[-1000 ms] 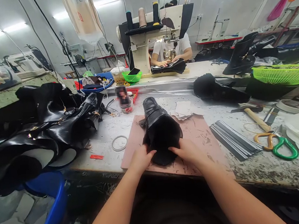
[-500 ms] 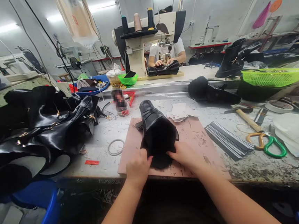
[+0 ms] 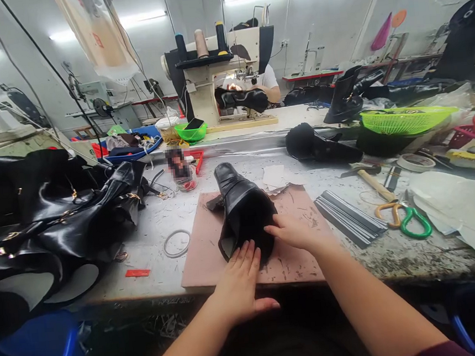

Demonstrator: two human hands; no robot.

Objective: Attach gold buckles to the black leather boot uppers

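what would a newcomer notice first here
The eye probably falls on the black leather-look boot upper, centre, on a flat pink board, left hand and right hand at its opening. Next come glossy black boot pieces heaped at left, and scissors with orange and green handles at right.

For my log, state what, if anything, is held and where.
The right hand holds the black boot by its opening's right rim; the left hand lies with fingers extended at the near edge.
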